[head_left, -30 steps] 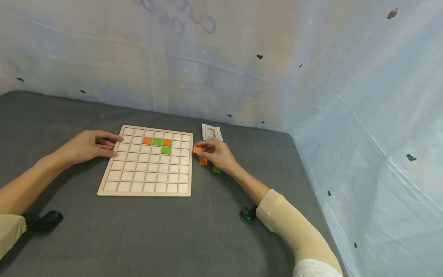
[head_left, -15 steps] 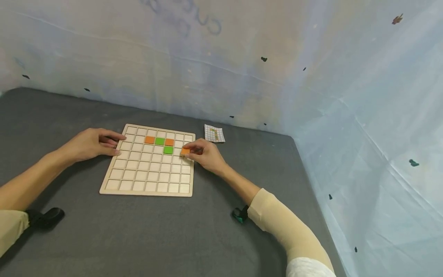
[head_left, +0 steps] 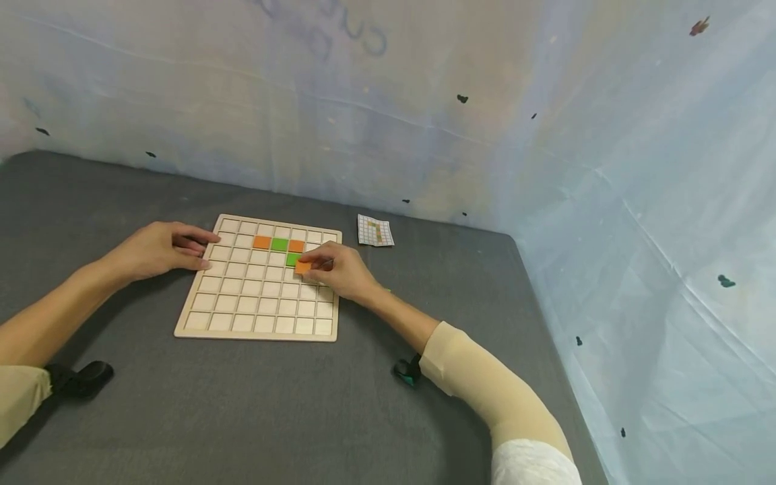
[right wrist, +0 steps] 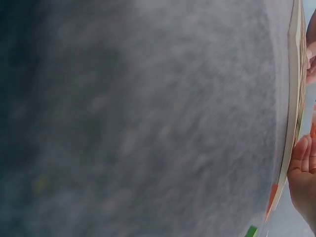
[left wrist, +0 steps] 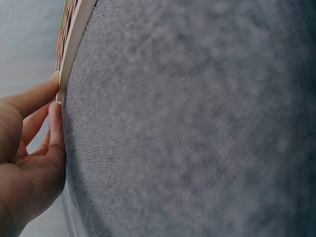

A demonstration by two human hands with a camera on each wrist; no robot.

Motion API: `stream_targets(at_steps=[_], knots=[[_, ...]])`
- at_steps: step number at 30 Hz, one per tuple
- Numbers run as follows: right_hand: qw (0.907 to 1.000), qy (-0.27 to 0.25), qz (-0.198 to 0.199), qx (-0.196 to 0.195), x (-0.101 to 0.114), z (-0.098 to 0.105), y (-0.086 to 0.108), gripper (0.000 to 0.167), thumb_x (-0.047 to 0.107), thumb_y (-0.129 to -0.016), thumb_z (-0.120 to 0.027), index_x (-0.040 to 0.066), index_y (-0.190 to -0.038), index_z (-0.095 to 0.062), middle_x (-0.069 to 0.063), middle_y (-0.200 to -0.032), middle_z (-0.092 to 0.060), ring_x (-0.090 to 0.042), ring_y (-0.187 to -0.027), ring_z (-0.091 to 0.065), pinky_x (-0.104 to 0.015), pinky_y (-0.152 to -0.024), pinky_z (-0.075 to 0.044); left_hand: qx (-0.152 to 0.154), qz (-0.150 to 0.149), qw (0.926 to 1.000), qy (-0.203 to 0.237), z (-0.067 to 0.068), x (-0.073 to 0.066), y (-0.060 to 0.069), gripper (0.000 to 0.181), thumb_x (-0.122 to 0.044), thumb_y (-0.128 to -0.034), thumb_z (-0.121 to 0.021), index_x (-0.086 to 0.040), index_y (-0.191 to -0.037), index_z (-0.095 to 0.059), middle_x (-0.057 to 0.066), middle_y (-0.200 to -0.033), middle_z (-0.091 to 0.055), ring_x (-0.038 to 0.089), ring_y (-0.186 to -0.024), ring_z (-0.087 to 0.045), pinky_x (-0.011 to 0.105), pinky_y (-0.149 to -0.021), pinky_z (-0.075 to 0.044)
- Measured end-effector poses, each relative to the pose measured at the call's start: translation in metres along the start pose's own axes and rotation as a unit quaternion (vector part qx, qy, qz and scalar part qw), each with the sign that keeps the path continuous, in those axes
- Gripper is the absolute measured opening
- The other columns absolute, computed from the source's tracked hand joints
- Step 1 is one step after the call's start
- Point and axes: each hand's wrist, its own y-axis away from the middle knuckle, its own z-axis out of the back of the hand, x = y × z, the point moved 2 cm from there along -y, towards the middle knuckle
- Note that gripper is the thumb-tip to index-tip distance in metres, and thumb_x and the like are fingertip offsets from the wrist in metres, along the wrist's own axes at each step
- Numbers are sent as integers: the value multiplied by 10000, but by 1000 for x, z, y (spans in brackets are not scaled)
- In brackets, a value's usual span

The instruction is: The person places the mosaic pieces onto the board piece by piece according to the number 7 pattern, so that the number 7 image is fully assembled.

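An orange tile [head_left: 302, 269] was held over the board [head_left: 254, 288], four set tiles [head_left: 279, 244] just beyond.
A loose orange tile [right wrist: 271, 201] and a loose green tile [right wrist: 252, 231] lay unplaced by the board's right edge; the right hand [head_left: 344, 273] pinched its tile near the lower set green; the left hand [head_left: 151, 252], fingers mostly straight, touched the left edge; a printed card [head_left: 375, 231] lay farthest.

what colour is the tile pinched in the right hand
Orange; the tile shows best in the head view.
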Motion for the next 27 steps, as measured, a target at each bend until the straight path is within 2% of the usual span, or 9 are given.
stream_targets(at_steps=[3,6,12,16,24,27], knots=[[9998,196,-40,36,4,-3,-3,254,141,-915,-746,101,-1166,-737,3,-1053,-661,-35,-886,-611,-168,-781,-503,-4,-15,10000,16,0,1,0,639,-385,-883,-767,-87,-1410,-564,174,-1278,-586,-11,-974,-556,228,-774,-497],[9995,310,-83,15,7,-5,-4,251,164,-907,-758,111,-1151,-744,13,-1022,-666,-20,-855,-610,-159,-755,-500,-14,-39,10000,32,-1,0,-1,639,-389,-882,-765,-89,-1410,-563,175,-1286,-583,7,-989,-558,228,-775,-500],[9989,425,-174,9,7,-11,-3,241,170,-898,-767,125,-1135,-754,24,-977,-669,-15,-835,-602,-147,-747,-486,-2,-74,10000,-25,-3,-1,-3,621,-378,-885,-766,-86,-1399,-576,176,-1284,-599,178,-1069,-596,228,-774,-497],[9977,666,-30,70,7,-14,-3,244,158,-905,-759,119,-1146,-752,15,-975,-661,-22,-834,-592,-141,-740,-477,6,-62,10000,-56,-4,1,-3,622,-380,-887,-764,-81,-1399,-576,185,-1298,-595,264,-1118,-589,227,-774,-495],[9972,709,151,154,10,-16,-3,245,138,-903,-757,101,-1145,-753,5,-954,-641,-38,-811,-578,-140,-719,-472,-5,-47,10000,-74,-3,3,-1,649,-402,-877,-767,-83,-1407,-569,185,-1298,-591,198,-1084,-593,227,-768,-497],[9967,784,167,141,8,-17,-3,250,145,-906,-756,110,-1153,-750,10,-971,-641,-33,-825,-573,-135,-731,-466,-9,-55,9999,-92,-3,2,-1,650,-397,-878,-768,-76,-1407,-567,190,-1293,-590,216,-1085,-592,233,-763,-500]])
